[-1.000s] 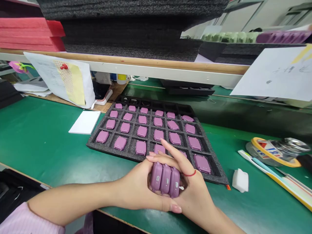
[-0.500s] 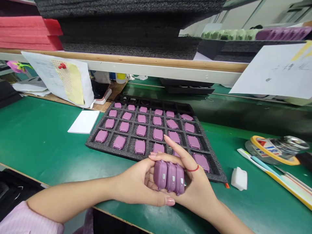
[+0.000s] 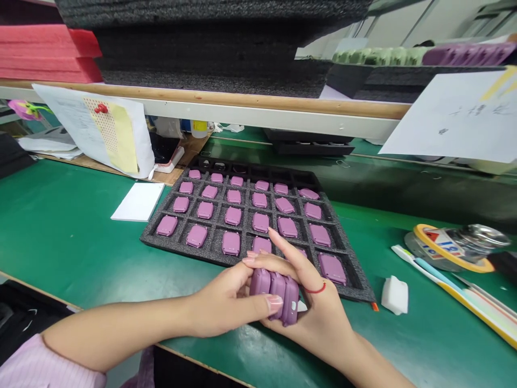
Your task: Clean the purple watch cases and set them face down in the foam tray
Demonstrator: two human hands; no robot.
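Fingers: curled closed, both sets, and they've got hold! The bare left hand (image 3: 224,304) comes in from 9 o'clock with its long pale-pink thumbnail (image 3: 274,303) lying across the front of the group, while the bare right hand (image 3: 319,318) cups from 4 o'clock, its fingers (image 3: 262,261) arching over the top and one long finger (image 3: 286,253) rising toward 11 o'clock.

Held pieces: three mauve rounded plastic cases (image 3: 274,296), packed side by side, pinched between the two hands just above the bench's near edge.

Wrists and sleeve: a thin red thread (image 3: 315,290) circles the right hand's finger, and a pale pink ribbed sleeve (image 3: 44,361) covers the left arm.

Tray: at 12 o'clock, touching the hands, a black foam tray (image 3: 151,237) with a grid of cells, nearly every one showing a matching mauve case (image 3: 231,243); the right hand overlaps its near corner.

Around the tray: a white paper pad (image 3: 139,202) at 10 o'clock, a white foam block (image 3: 395,295) at 3 o'clock, and a yellow-rimmed round tin with crumpled silver on top (image 3: 450,248) at 2 o'clock, all on a green bench mat (image 3: 60,226).

Overhead: a wood-edged shelf (image 3: 202,105) carries dark grey foam sheets (image 3: 202,75) and red foam sheets (image 3: 40,59).
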